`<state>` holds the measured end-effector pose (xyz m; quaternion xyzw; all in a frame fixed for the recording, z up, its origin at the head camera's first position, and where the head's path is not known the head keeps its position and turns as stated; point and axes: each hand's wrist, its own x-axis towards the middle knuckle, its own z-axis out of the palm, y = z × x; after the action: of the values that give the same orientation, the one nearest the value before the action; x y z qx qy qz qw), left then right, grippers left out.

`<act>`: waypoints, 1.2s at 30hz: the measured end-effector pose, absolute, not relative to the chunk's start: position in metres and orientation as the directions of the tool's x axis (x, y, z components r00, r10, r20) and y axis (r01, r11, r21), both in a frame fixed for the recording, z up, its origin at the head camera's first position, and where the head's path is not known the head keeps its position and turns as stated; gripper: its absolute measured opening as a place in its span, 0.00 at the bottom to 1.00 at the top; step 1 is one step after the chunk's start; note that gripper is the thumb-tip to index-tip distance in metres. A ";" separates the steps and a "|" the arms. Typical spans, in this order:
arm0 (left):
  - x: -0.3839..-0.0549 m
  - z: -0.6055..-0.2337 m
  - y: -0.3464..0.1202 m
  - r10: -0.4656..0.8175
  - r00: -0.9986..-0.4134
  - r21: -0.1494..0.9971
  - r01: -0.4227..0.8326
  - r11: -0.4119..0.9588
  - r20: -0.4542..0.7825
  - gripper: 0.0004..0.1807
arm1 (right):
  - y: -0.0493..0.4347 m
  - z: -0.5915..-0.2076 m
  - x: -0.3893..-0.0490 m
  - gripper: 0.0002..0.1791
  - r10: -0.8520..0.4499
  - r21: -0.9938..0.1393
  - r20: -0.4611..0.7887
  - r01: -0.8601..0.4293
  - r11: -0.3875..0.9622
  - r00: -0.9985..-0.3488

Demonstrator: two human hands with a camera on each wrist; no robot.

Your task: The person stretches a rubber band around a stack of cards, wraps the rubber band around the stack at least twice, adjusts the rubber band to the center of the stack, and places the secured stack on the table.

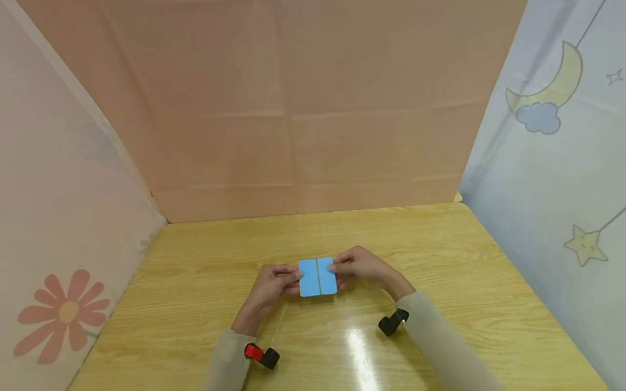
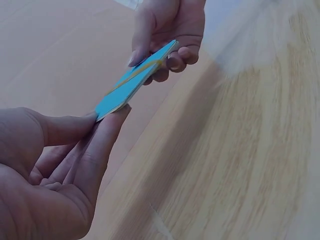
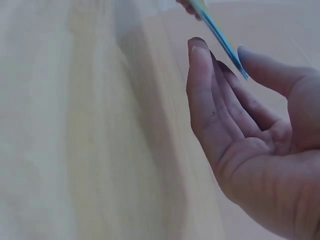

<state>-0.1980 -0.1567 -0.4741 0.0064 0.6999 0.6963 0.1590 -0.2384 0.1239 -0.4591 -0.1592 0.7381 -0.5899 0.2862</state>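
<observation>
A thin stack of light blue square cards (image 1: pixel 308 279) with rounded corners is held up over the table, a yellowish rubber band (image 1: pixel 318 277) running around its middle. My left hand (image 1: pixel 268 287) pinches the stack's left edge, thumb on the blue face and fingers behind. At the opposite edge my right hand (image 1: pixel 368 266) holds it between thumb and fingers. Seen edge-on in the left wrist view, the card stack (image 2: pixel 120 95) shows layered sides and the band crossing at a slant. Only a sliver of the stack (image 3: pixel 220 37) appears in the right wrist view, beside the right thumb.
Beneath the hands lies a wood-grain table (image 1: pixel 205 250). A plain pinkish backdrop (image 1: pixel 303 136) stands at its far edge, with patterned side panels left and right. Each wrist wears a small black camera (image 1: pixel 389 324) on a strap; the left strap (image 1: pixel 253 352) is red.
</observation>
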 end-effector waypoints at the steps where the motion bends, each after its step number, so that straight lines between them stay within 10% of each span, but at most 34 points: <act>1: -0.198 -0.474 -0.157 0.231 -0.950 0.977 -0.212 0.026 -0.212 0.16 | 0.125 -0.461 -0.235 0.16 -0.566 -0.965 -0.238 0.123 0.233 -0.789; 36: -0.206 -0.484 -0.126 0.085 -0.980 0.972 -0.166 0.169 -0.182 0.11 | 0.129 -0.470 -0.215 0.12 -0.318 -0.972 -0.222 0.185 0.143 -0.922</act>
<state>-0.2064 -0.1260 -0.4838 -0.0268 0.7581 0.6442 0.0975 -0.2152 0.1287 -0.4705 -0.0456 0.7310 -0.6530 0.1928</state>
